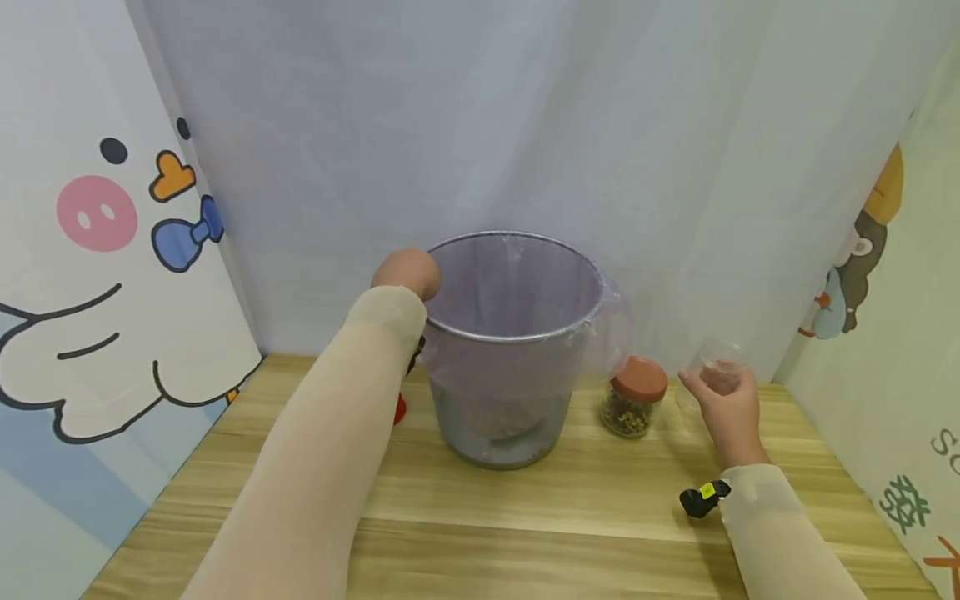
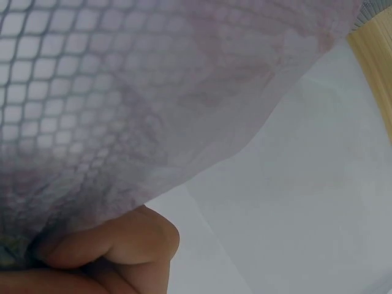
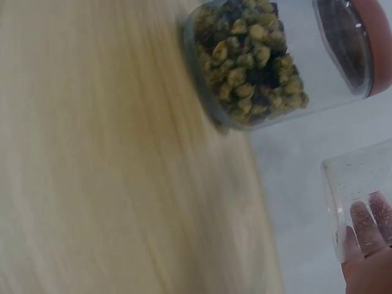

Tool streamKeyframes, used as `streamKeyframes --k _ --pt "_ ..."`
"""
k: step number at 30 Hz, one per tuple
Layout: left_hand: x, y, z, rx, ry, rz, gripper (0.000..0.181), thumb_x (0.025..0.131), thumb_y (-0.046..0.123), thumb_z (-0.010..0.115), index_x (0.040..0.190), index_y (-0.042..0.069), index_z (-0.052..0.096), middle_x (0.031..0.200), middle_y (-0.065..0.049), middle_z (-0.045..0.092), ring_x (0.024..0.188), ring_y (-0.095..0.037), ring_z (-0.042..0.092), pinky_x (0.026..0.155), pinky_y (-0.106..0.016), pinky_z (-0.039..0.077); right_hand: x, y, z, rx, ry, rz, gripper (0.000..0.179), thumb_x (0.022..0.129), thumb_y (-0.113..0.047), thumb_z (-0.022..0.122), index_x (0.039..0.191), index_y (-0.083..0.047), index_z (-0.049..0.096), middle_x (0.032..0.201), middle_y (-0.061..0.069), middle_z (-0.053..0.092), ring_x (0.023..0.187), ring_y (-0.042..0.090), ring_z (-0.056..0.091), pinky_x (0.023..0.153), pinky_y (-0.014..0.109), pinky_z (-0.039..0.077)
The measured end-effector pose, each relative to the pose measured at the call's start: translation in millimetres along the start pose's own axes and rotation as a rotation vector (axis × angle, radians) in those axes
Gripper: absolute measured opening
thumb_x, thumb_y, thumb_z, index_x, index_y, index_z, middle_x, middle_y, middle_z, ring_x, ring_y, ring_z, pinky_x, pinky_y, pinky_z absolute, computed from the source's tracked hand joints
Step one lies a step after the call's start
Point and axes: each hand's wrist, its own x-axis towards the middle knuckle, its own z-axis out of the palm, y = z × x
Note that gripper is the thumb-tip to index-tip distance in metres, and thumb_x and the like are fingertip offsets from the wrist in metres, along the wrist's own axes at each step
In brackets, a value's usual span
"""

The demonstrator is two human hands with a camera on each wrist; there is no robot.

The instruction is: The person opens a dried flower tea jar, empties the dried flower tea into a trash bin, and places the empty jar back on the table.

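A wire-mesh trash can (image 1: 498,450) stands upright, lined with a thin purple trash bag (image 1: 517,367) folded over its rim. At the rim's left side, my left hand (image 1: 407,271) pinches the bag's edge; the left wrist view shows its curled fingers (image 2: 144,242) against the film, fingertips partly hidden. Over on the right, my right hand (image 1: 731,421) holds a clear see-through jar (image 1: 722,354), with fingers visible through its wall (image 3: 358,177). Just left of that hand stands a jar (image 1: 630,412) of dried yellowish-green buds with a reddish-brown lid (image 1: 640,379).
A small red object (image 1: 400,408) shows partly behind the left sleeve. The wooden table (image 1: 585,533) ends at a pale curtain (image 1: 487,125) behind the can. Printed cartoon panels (image 1: 97,333) border it on both sides.
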Motion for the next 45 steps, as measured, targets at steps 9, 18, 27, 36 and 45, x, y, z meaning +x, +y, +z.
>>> streamKeyframes --k 9,18,27,36,45 --pt "1.1 2.5 -1.9 -0.008 0.003 0.006 0.040 0.107 0.008 0.031 0.121 -0.004 0.067 0.142 -0.018 0.055 0.098 -0.029 0.054 0.081 -0.038 0.048 4.4 12.3 -5.7 -0.016 -0.057 0.050 0.091 0.093 -0.049 0.074 0.156 -0.004 0.026 0.153 0.018 0.043 0.138 0.032 0.044 0.107 0.045 0.042" --pt "1.6 4.6 -2.9 0.015 -0.019 0.012 0.041 0.108 0.008 0.030 0.127 -0.005 0.065 0.149 -0.020 0.051 0.102 -0.029 0.053 0.083 -0.038 0.047 5.4 24.3 -6.9 -0.055 -0.103 0.067 0.095 0.093 -0.053 0.073 0.155 0.002 0.025 0.152 0.020 0.041 0.137 0.033 0.042 0.108 0.047 0.039" --pt "2.3 -0.8 -0.8 0.005 -0.006 0.021 0.041 0.107 0.006 0.029 0.122 -0.005 0.066 0.145 -0.020 0.053 0.092 -0.028 0.051 0.075 -0.036 0.046 1.8 29.6 -2.1 -0.059 -0.108 0.086 0.089 0.096 -0.048 0.072 0.154 0.002 0.027 0.151 0.023 0.042 0.136 0.034 0.043 0.105 0.045 0.040" --pt "-0.9 -1.5 -0.3 0.013 -0.012 0.022 0.041 0.108 0.006 0.029 0.122 -0.005 0.066 0.146 -0.020 0.053 0.098 -0.029 0.052 0.082 -0.038 0.046 -2.7 36.6 -3.8 -0.015 -0.119 0.049 0.091 0.097 -0.042 0.072 0.159 -0.001 0.020 0.157 0.023 0.036 0.146 0.038 0.034 0.114 0.053 0.033" --pt "-3.4 -0.7 -1.6 0.031 -0.015 0.026 0.043 0.108 0.007 0.028 0.123 -0.006 0.066 0.145 -0.020 0.054 0.104 -0.030 0.053 0.090 -0.041 0.046 -1.8 38.4 -6.2 -0.030 -0.094 0.061 0.099 0.093 -0.045 0.077 0.160 -0.004 0.018 0.159 0.024 0.028 0.146 0.041 0.029 0.114 0.057 0.030"
